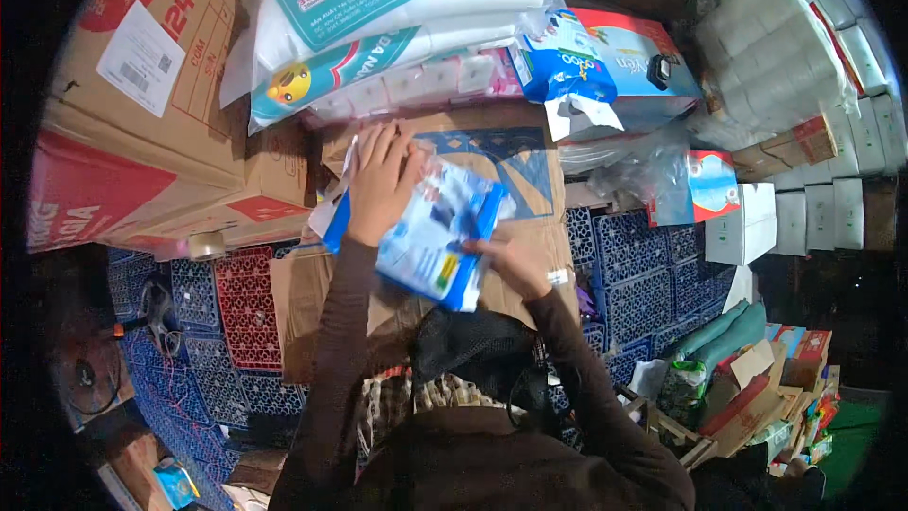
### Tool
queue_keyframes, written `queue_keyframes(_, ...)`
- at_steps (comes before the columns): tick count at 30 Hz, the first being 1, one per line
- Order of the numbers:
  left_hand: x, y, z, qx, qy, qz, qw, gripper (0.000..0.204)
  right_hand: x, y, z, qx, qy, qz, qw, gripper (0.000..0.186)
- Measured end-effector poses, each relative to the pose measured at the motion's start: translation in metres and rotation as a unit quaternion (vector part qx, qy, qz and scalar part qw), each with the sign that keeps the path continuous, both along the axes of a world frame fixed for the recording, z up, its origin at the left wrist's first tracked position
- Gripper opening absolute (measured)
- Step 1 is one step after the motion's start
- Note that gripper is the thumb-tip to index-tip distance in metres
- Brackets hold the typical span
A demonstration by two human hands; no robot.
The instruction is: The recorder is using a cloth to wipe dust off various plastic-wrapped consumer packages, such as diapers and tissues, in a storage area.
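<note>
A soft blue and white plastic package [440, 227] lies tilted over the brown cardboard box [312, 303] in front of me. My left hand [380, 180] rests on its upper left part, fingers stretched out and lying flat. At the package's right edge my right hand [513, 265] is closed, the thumb side against the printed face; its other fingers are partly hidden. A dark shape shows near that thumb, and I cannot make out whether it is print or an object. Clear plastic wrap shows around the package's upper end.
Large white and teal tissue packs [397, 0] are stacked beyond the box. Beside them sits a blue wipes pack [567, 61] with a torn white flap. Tall cartons [189, 57] stand at left, a tape roll [206, 245] on one. White boxes [742, 227] stand right. Blue plastic tiles [634, 255] cover the floor.
</note>
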State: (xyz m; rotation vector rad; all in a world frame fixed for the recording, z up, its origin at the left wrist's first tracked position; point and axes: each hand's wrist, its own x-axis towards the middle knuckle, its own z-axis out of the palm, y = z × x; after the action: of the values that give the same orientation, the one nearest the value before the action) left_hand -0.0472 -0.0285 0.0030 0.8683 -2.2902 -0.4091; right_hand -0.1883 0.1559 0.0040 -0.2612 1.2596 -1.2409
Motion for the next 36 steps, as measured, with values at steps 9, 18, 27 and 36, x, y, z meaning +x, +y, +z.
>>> queue_keyframes(9, 0.048, 0.064, -0.044, 0.154, -0.082, 0.004, 0.985, 0.045, -0.065, 0.097, 0.065, -0.035, 0.360, -0.053, 0.931, 0.027)
queue_keyframes(18, 0.042, 0.076, -0.055, 0.053, -0.117, 0.042, 0.991, 0.051, -0.251, 0.088, 0.101, -0.241, 0.350, -0.412, 0.806, 0.031)
queue_keyframes(27, 0.041, 0.076, -0.056, 0.069, -0.121, 0.045, 0.989, 0.051, -0.431, -0.044, 0.002, -0.106, 0.465, -0.235, 0.847, 0.032)
queue_keyframes(36, 0.040, 0.076, -0.054, 0.043, -0.108, 0.051, 0.992, 0.051, -0.283, -0.015, -0.064, -0.192, 0.161, -0.122, 0.960, 0.034)
